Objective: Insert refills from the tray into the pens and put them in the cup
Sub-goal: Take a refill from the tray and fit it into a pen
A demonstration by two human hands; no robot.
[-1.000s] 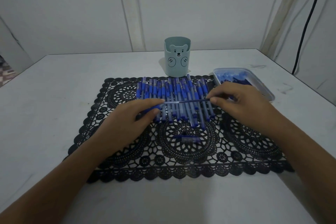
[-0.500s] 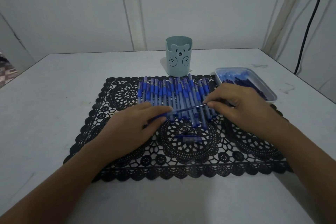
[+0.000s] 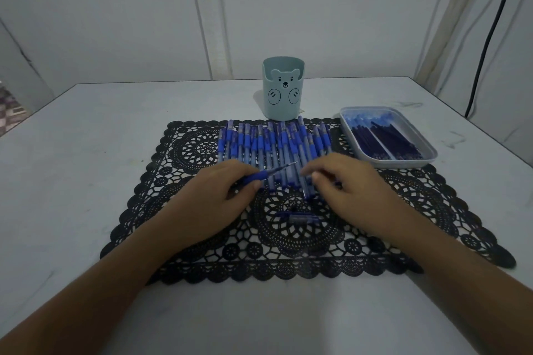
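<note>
The left hand (image 3: 213, 202) pinches a pen (image 3: 268, 173) by its blue rubber grip, thumb under and fingers over. The pen is tilted, with its thin tip aimed right over the row of pens (image 3: 277, 147) lying on the black lace mat (image 3: 202, 147). The right hand (image 3: 349, 193) hovers just beside that tip, fingers loosely curled with nothing seen between them. The pen looks light and stiff. Its clear barrel is probably slick, so the rubber grip is the sound place to hold it. The refills (image 3: 386, 138) in the tray (image 3: 429, 153) at the right are thin rods that would likely flex or kink if pushed from far back. They are best pinched close to the end that enters the barrel. A small cap-like piece (image 3: 300, 217) lies on the mat near the hands. The cup (image 3: 284, 89) stands upright on the bench (image 3: 86, 138) behind the row; it looks light and could tip.
</note>
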